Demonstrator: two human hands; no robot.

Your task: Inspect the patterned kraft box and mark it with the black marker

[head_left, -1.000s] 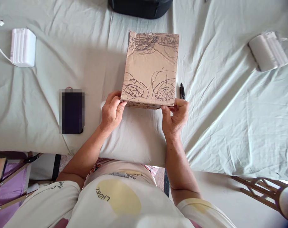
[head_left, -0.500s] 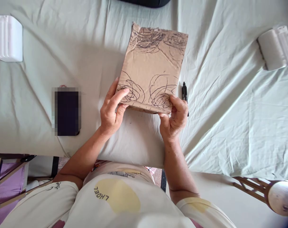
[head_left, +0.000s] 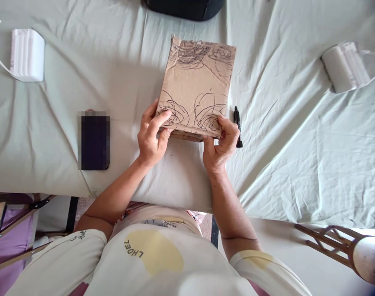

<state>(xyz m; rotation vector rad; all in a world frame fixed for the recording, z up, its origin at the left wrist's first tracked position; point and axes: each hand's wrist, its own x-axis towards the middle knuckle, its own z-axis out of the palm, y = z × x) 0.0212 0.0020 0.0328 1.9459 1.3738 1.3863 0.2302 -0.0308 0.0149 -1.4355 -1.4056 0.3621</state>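
Note:
A brown paper-wrapped box with black scribbled circles lies on the pale green sheet. My left hand grips its near left corner, fingers on top and thumb at the edge. My right hand pinches the near right corner, fingers curled over the top. A black marker lies on the sheet just right of my right hand, untouched.
A dark phone lies left of my left hand. A white device with a cable sits far left, another white device far right. A black bag is at the far edge. A wooden chair stands at lower right.
Both hands shifted from the box's near edge onto its near corners, fingers now over the top. The box turned slightly and then settled back.

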